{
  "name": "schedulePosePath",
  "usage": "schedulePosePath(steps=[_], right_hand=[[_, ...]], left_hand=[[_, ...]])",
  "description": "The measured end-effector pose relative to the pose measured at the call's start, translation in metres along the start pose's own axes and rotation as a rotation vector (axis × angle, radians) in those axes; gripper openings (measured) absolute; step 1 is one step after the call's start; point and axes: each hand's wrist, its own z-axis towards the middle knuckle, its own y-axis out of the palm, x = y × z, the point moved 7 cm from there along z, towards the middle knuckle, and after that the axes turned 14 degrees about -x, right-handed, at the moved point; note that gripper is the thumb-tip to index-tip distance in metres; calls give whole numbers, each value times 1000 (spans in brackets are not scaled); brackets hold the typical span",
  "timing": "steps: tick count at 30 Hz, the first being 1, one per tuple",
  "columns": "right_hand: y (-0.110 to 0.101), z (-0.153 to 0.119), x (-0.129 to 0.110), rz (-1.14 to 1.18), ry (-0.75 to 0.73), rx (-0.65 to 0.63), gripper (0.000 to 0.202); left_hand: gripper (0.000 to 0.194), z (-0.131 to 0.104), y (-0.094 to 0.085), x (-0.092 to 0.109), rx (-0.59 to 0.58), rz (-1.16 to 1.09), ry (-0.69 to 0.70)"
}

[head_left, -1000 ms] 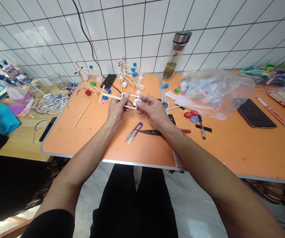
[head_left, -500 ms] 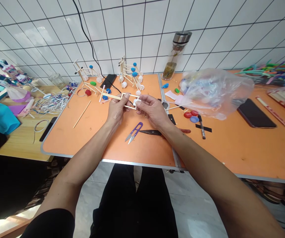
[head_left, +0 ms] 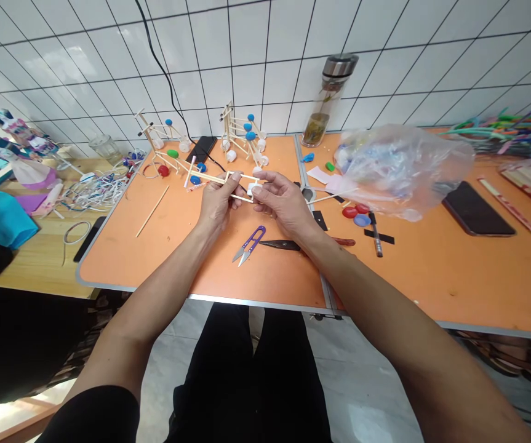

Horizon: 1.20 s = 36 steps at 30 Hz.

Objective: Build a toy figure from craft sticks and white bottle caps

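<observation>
Left hand [head_left: 215, 202]: grip pinching wooden-stick frame [head_left: 244, 176]. Right hand [head_left: 282, 200]: grip pinching the white piece [head_left: 250, 189] at the frame's right end. Frame held over orange tabletop [head_left: 127, 252], beyond purple thread snips [head_left: 255, 245].

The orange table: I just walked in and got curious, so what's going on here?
A person holds a pale wooden stick frame in the left hand, while the right hand pinches a small white piece on it. Purple-handled metal snips lie nearer the table edge; a stick model with blue balls stands behind.
</observation>
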Motion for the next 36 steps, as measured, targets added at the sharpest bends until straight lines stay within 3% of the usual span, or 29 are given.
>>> schedulePosePath(steps=[14,27,36], right_hand=[[0,0,0,0,-17,14,67],[-7,2,-2,10,-37,49,70],[-12,1,-6,14,-37,92,75]], left_hand=[[44,2,-1,-4,-23,-47,7],[23,-3,1,-10,-6,-165,-104],[18,-3,2,-11,-71,-192,-95]])
